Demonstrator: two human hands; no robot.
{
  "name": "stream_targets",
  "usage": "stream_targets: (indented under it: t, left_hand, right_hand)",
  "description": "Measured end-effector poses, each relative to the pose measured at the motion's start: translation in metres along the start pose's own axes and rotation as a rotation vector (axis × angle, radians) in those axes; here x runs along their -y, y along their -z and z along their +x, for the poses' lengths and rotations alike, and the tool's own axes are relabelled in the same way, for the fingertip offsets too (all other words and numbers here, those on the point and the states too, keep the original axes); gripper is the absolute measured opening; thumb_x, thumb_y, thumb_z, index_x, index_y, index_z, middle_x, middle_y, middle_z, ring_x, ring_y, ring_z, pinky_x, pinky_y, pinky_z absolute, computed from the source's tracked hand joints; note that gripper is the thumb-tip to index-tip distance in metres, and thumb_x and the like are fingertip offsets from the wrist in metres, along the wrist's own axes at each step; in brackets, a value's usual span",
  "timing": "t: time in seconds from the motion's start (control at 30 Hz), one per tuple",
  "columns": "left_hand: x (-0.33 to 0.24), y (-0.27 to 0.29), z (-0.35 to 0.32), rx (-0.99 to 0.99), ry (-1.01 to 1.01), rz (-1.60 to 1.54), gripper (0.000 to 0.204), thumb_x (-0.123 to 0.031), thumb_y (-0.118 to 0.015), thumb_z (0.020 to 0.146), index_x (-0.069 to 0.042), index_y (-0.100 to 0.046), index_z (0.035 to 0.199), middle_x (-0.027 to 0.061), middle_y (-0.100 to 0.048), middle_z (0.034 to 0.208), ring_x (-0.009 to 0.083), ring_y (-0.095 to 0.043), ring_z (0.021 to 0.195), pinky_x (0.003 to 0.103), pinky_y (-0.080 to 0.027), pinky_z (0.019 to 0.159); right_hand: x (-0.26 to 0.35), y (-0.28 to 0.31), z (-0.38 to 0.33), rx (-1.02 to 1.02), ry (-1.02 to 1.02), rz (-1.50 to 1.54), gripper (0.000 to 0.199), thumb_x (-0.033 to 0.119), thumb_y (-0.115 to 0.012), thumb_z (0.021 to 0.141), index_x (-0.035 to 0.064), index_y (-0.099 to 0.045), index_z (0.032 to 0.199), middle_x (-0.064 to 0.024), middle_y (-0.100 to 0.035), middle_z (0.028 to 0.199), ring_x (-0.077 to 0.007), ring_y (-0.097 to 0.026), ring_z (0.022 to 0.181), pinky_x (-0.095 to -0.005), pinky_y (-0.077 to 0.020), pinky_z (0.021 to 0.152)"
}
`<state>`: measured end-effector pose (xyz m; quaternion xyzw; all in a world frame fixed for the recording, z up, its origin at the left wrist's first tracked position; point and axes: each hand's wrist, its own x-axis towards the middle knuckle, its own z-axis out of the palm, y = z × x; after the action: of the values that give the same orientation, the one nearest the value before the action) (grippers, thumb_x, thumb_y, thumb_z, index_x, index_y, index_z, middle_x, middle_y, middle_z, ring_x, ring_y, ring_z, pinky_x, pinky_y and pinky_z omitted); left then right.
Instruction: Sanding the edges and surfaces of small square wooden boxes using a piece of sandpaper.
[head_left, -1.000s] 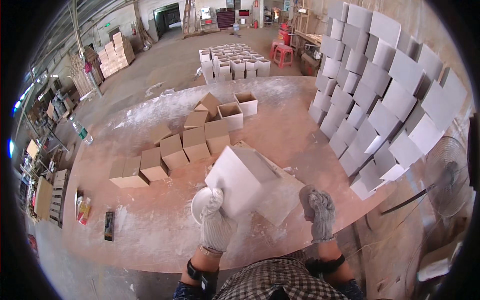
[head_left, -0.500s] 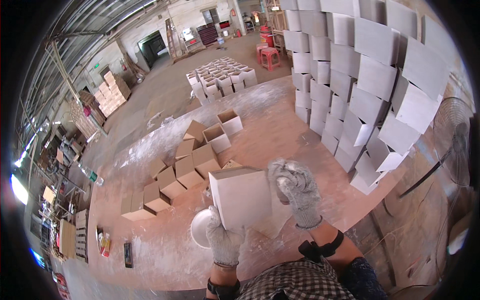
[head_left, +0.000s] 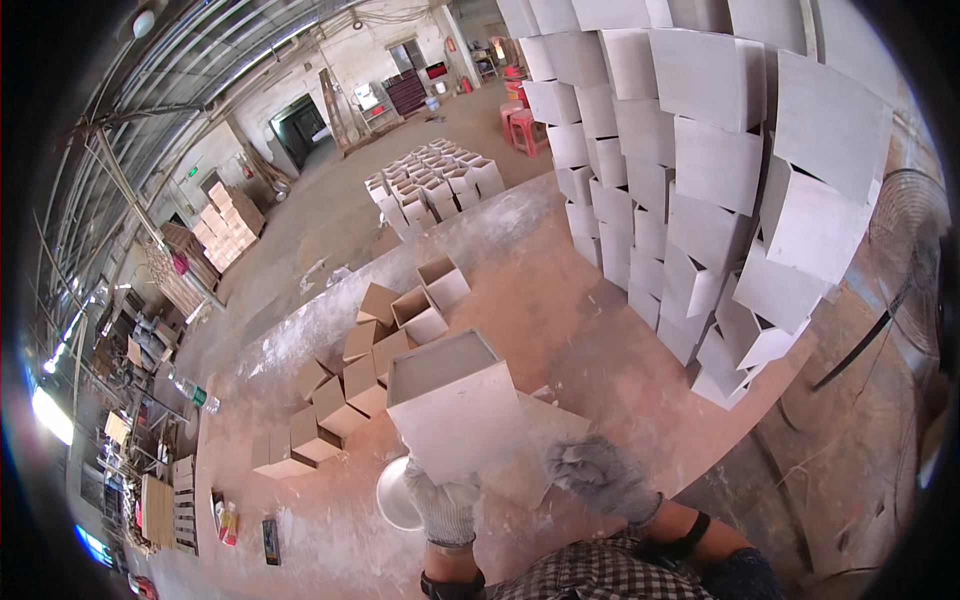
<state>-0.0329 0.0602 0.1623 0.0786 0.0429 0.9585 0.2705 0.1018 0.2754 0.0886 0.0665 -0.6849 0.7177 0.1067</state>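
Observation:
A white-coated box (head_left: 460, 420) is held up over the table by my left hand (head_left: 447, 508), which wears a grey knit glove and grips the box's lower part. Its grey, rimmed top face is turned up. A round white bowl (head_left: 392, 500) sits just left of that hand, partly hidden by it. My right hand (head_left: 600, 478), gloved too, is apart from the box at its lower right. Its fingers are curled in; whatever they may hold is hidden. Beneath the box and between the hands lies a pale flat sheet (head_left: 545, 432).
Several brown boxes (head_left: 335, 408) stand in rows at left on the reddish table (head_left: 540, 290). Tall stacks of white boxes (head_left: 715, 165) rise at right, near a fan (head_left: 915, 270). A phone (head_left: 271, 541) lies near left. More white boxes (head_left: 465, 185) stand beyond the table.
My right hand has moved down, away from the box's right side. The box has tilted, showing more of its top face. The whole view has shifted slightly.

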Motion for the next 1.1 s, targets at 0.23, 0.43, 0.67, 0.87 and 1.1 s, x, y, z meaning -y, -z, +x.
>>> stream_targets:
  t: [0.23, 0.43, 0.67, 0.87, 1.1]
  left_hand:
    - [0.029, -0.01, 0.01, -0.005, -0.441, 1.098, 0.04, -0.023, -0.055, 0.098, -0.002, -0.052, 0.131, 0.0113, -0.06, 0.128, 0.0221, -0.059, 0.116, 0.041, -0.049, 0.1]
    - [-0.009, -0.071, 0.099, 0.274, -0.319, 1.562, 0.038, -0.029, -0.063, 0.098, -0.003, -0.057, 0.124, 0.0061, -0.066, 0.113, 0.0177, -0.064, 0.102, 0.033, -0.053, 0.086]
    - [-0.005, -0.19, 0.181, 0.502, -0.604, 2.307, 0.019, -0.02, -0.071, 0.084, -0.008, -0.058, 0.092, 0.0129, -0.063, 0.085, 0.0345, -0.063, 0.075, 0.042, -0.051, 0.063]
    - [0.074, -0.339, 0.199, 1.059, -1.263, 2.624, 0.03, -0.012, -0.064, 0.085, -0.009, -0.059, 0.114, 0.0133, -0.066, 0.1, 0.0349, -0.063, 0.092, 0.044, -0.05, 0.079]
    - [0.194, -0.458, 0.239, 1.36, -1.318, 2.308, 0.043, -0.039, -0.059, 0.092, -0.008, -0.062, 0.122, 0.0153, -0.066, 0.111, 0.0351, -0.062, 0.104, 0.044, -0.048, 0.093]
  right_hand:
    - [-0.034, 0.049, -0.006, -0.164, 0.051, -0.021, 0.016, 0.01, -0.061, 0.093, 0.0071, -0.061, 0.109, -0.0055, -0.062, 0.102, -0.0176, -0.059, 0.091, -0.0313, -0.0475, 0.083]
    - [-0.047, 0.096, -0.052, -0.515, 0.138, 0.088, 0.032, 0.001, -0.065, 0.092, 0.0072, -0.052, 0.121, -0.0088, -0.064, 0.106, -0.0202, -0.068, 0.097, -0.032, -0.0606, 0.076]
    - [0.003, 0.148, -0.133, -0.398, 0.011, -0.269, 0.045, -0.002, -0.069, 0.085, 0.0052, -0.054, 0.127, -0.0088, -0.062, 0.119, -0.0227, -0.064, 0.108, -0.0341, -0.0563, 0.089]
    - [0.011, 0.182, -0.169, -0.587, -0.162, -0.297, 0.028, 0.003, -0.069, 0.086, 0.0044, -0.063, 0.114, -0.0078, -0.065, 0.106, -0.0195, -0.063, 0.098, -0.0294, -0.0521, 0.077]
    - [-0.004, 0.196, -0.187, -0.654, -0.125, 0.138, 0.029, 0.005, -0.074, 0.086, 0.0034, -0.062, 0.112, -0.0064, -0.067, 0.108, -0.0153, -0.065, 0.092, -0.0277, -0.0539, 0.08]
